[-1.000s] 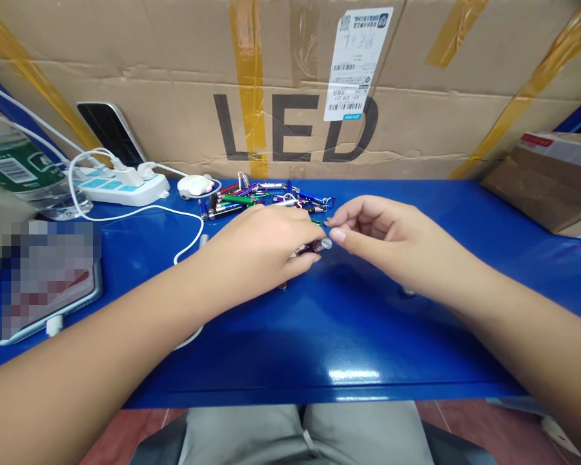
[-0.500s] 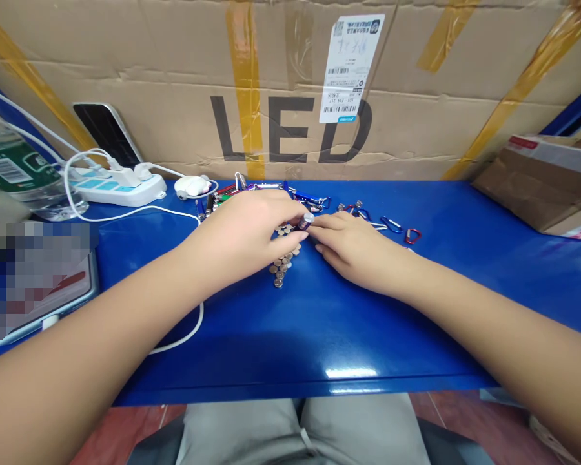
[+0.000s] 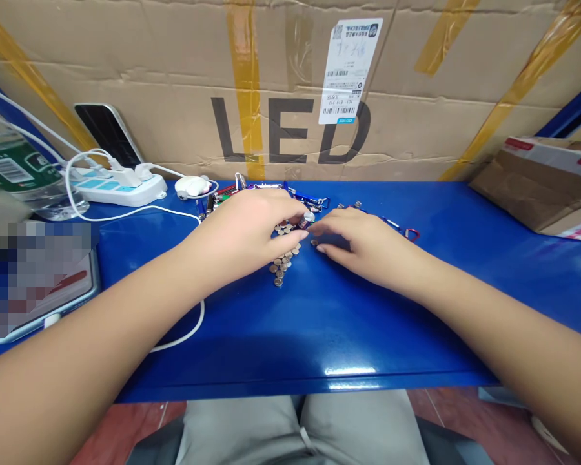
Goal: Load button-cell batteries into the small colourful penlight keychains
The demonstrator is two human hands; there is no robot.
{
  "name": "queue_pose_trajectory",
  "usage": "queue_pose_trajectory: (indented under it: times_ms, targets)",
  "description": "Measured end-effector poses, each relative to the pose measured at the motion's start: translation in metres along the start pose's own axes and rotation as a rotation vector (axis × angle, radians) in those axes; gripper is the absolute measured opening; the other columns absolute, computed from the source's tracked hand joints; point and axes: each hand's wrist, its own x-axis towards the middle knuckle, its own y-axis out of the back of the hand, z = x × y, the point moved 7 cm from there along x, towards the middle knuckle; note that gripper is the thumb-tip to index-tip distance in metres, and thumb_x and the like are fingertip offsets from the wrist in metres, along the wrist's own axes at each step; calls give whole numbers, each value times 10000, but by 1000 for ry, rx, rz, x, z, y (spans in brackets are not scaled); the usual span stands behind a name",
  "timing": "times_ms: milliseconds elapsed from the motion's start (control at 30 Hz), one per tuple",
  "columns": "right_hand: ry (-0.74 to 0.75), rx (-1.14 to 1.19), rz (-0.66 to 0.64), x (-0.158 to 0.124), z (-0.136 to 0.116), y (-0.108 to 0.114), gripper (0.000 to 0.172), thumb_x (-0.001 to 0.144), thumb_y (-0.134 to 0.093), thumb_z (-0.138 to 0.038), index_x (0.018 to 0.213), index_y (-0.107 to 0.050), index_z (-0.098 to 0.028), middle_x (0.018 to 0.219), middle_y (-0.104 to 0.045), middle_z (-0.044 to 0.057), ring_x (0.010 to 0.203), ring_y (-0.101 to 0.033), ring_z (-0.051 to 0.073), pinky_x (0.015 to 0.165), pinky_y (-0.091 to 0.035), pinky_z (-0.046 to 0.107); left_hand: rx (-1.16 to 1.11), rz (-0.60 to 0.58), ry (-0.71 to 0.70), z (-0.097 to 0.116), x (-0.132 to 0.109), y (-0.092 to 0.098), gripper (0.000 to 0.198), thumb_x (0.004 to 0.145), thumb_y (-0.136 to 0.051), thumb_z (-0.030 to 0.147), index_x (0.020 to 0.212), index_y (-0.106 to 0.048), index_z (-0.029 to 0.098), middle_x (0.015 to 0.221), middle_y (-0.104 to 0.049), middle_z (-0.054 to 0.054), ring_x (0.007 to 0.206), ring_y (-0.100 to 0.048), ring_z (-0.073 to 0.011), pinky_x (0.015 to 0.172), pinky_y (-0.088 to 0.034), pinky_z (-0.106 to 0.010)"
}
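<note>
My left hand (image 3: 256, 226) is closed, pinching a small dark-blue metal flashlight tube (image 3: 306, 221) with a silvery end between thumb and fingers. Below that hand lie several shiny round button cells (image 3: 281, 263) in a loose cluster. My right hand (image 3: 356, 239) is just to the right, its thumb and index finger apart. The index fingertip comes close to the tube's end; whether they touch I cannot tell. One separate button cell (image 3: 314, 243) rests on the blue table beside my right thumb. Behind the left hand, colourful keychain flashlights (image 3: 307, 197) are piled, partly hidden.
Carabiner clips (image 3: 410, 234) lie beyond the right hand. A power strip (image 3: 121, 187) with white cables, a phone (image 3: 48, 284) and a water bottle (image 3: 19, 168) occupy the left. A large cardboard box (image 3: 174, 64) walls the back; a smaller box (image 3: 537, 184) stands at right.
My right hand has opened its thumb and index finger and shifted slightly, uncovering a button cell on the table. My left hand keeps holding the flashlight tube in place.
</note>
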Motion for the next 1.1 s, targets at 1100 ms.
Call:
queue_pose_trajectory:
  times_ms: [1100]
  targets:
    - [9,34,247,-6,-12,20,161,882,-582,-278,1008,-663,-218,951,-642,85,903,-598,243,816,-488,413,62,22,47,-2,-1,-1,204,882,-531,296,888,-690,168,860,-673,-47,854,-619,-197,774,-454,-307]
